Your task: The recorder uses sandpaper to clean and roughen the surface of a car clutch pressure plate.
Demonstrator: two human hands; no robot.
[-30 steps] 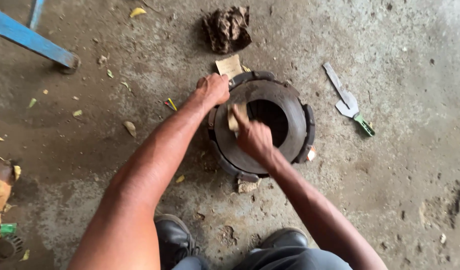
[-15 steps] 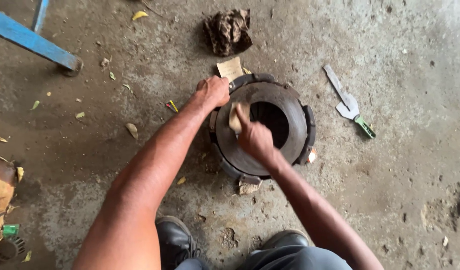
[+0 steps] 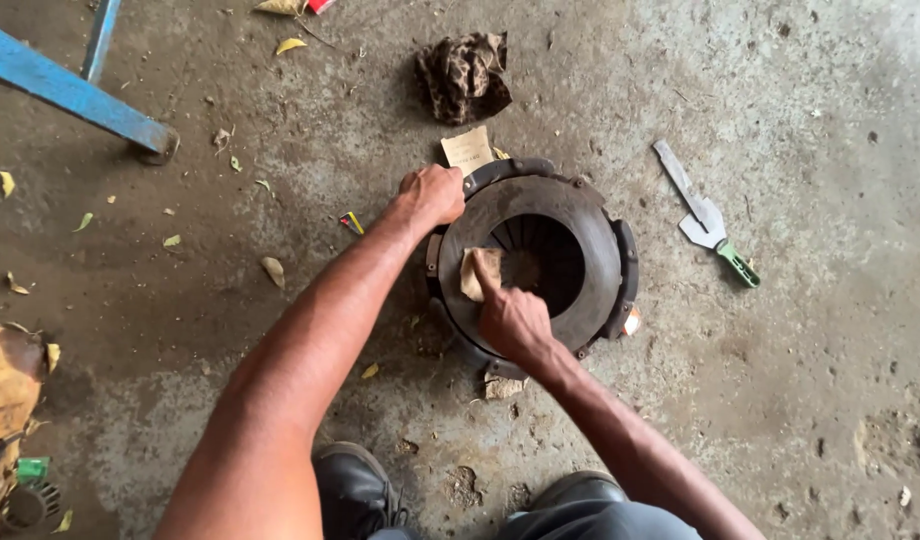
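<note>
On concrete floor (image 3: 800,400), round dark metal clutch plate (image 3: 590,240) lies flat, centre frame. L hand (image 3: 432,193) grips its upper-left rim, same as 1 s ago. R hand (image 3: 512,320) presses small sandpaper piece (image 3: 477,275) w/ fingers on inner ring; paper now lower-left vs before

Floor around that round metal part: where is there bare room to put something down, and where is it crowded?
Bare concrete lies right of the scraper, toward the picture's right edge, and between the blue bar and the left hand's forearm, apart from scattered leaves. It is crowded behind the round metal part, where a rag and a paper scrap lie, and near the shoes.
</note>
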